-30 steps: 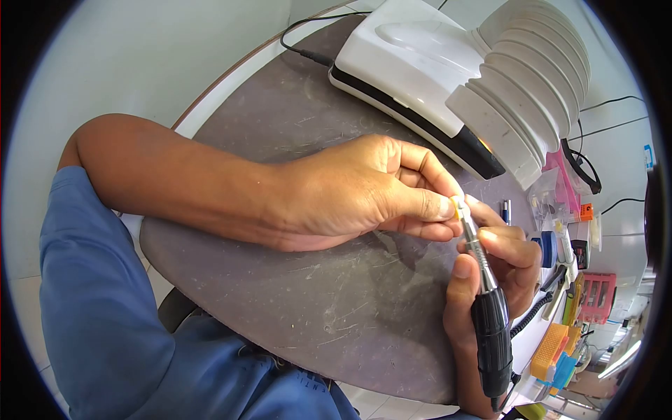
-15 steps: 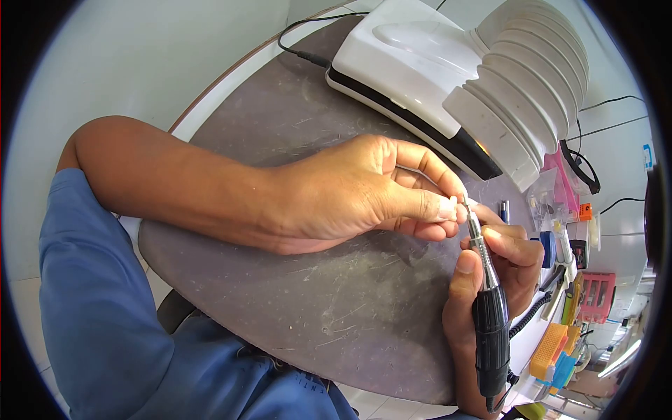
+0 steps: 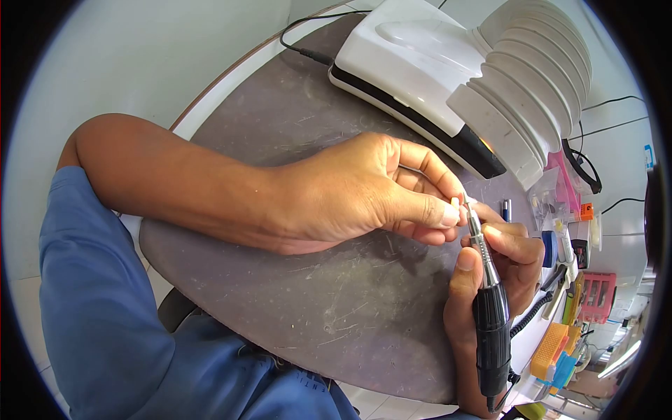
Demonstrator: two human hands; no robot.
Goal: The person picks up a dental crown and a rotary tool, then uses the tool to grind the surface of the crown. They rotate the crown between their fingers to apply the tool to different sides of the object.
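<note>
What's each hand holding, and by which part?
The right hand holds a handpiece by its metal front; the left hand pinches a pale piece, gripped part unclear.

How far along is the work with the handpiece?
Done: the left hand has the small pale yellow piece pinched, and the right hand holds the black-and-silver pen-shaped handpiece.
In hand: its silver tip points up close beside the piece; contact is unclear.
Left: probably any remaining tool work, then releasing both; fingers hide too much of the piece to judge its finish.
</note>
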